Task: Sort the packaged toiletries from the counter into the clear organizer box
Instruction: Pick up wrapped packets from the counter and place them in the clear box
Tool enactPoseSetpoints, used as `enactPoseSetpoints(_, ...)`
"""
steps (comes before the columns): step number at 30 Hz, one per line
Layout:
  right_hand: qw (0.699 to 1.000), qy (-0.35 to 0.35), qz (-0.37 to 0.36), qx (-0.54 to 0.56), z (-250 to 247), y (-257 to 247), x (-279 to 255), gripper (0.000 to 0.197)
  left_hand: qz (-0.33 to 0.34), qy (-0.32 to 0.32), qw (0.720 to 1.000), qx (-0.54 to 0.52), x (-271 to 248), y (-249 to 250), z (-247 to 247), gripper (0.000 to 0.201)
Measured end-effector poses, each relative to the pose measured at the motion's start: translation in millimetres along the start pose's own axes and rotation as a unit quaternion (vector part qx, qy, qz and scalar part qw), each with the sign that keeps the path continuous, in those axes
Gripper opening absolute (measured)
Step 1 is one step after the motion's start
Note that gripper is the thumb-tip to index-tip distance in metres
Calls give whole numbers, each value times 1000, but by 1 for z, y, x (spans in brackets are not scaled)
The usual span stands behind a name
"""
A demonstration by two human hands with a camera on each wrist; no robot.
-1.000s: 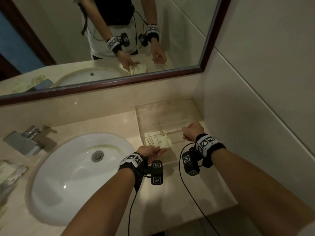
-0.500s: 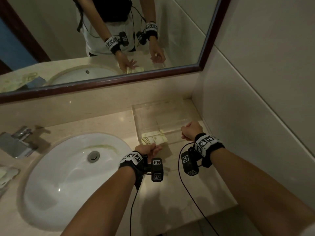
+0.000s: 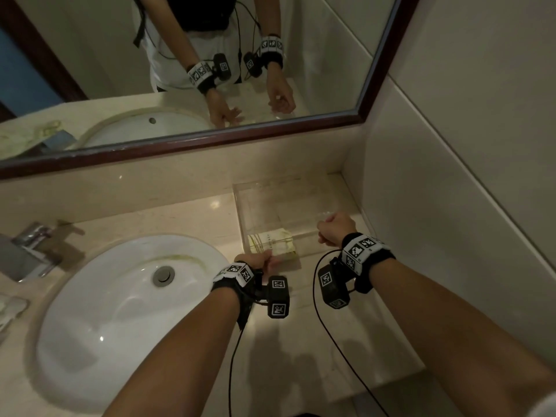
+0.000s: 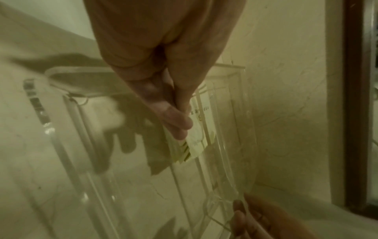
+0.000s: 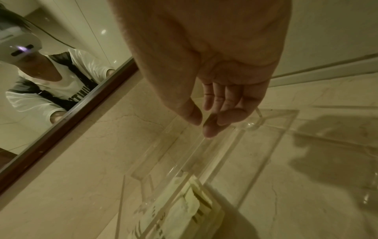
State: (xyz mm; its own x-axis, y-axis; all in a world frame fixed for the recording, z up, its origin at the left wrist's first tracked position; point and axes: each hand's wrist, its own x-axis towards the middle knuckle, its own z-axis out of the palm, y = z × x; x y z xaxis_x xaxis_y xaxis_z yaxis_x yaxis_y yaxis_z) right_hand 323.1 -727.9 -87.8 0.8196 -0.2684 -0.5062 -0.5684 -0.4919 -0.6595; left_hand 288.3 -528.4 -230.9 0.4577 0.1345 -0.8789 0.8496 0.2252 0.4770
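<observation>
The clear organizer box (image 3: 301, 206) stands on the counter in the back right corner. A stack of pale packaged toiletries (image 3: 275, 240) lies in its near left compartment. My left hand (image 3: 264, 260) reaches over the box's front wall, and its straight fingers (image 4: 174, 116) rest on the packets (image 4: 199, 134). My right hand (image 3: 332, 228) is at the box's right side, where thumb and forefinger (image 5: 212, 129) pinch a clear wall of the box (image 5: 255, 145). The packets (image 5: 180, 210) show through the clear plastic in the right wrist view.
A white sink (image 3: 120, 311) fills the counter to the left, with a metal faucet (image 3: 27, 248) behind it. A framed mirror (image 3: 210, 70) hangs above. The tiled wall (image 3: 451, 176) closes the right side. More items (image 3: 9, 308) lie at the far left edge.
My left hand has carried the packets down into the box's near left compartment, and its fingers have straightened on them. My right hand has stayed on the box.
</observation>
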Motion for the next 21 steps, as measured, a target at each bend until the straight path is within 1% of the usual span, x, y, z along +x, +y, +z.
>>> enactPoseSetpoints(2,1000,-4,-2,0,0,-2,1,7,-1,-8,1000,7,-57,16,6,30)
enactPoseSetpoints(3,1000,-6,-4,0,0,-4,1,6,-2,-19,1000,1,-72,20,9,32)
enactPoseSetpoints(4,1000,-9,-5,-2,1,-5,2,7,1,-26,1000,11,-77,22,9,34)
enactPoseSetpoints(7,1000,-16,-11,-14,1,-11,2,20,6,-39,999,30,-82,23,5,38)
enactPoseSetpoints(8,1000,-21,-11,-18,1,-14,2,21,4,-31,999,42,-82,26,3,38)
enactPoseSetpoints(10,999,-33,-17,-25,2,-19,2,22,32,18,996,76,-88,31,-5,38)
enactPoseSetpoints(12,998,-41,-26,-29,2,-26,0,21,54,47,992,108,-95,38,-14,35)
enactPoseSetpoints(14,998,-44,-34,-31,3,-32,-2,21,71,50,989,122,-102,47,-20,32)
enactPoseSetpoints(17,995,-57,-61,-46,9,-43,-7,19,84,58,979,174,-109,59,-34,31)
enactPoseSetpoints(19,991,-83,-83,-72,14,-53,-12,14,102,76,978,164,-122,66,-46,29)
enactPoseSetpoints(21,983,-121,-96,-104,20,-63,-20,14,123,92,977,148,-133,72,-58,29)
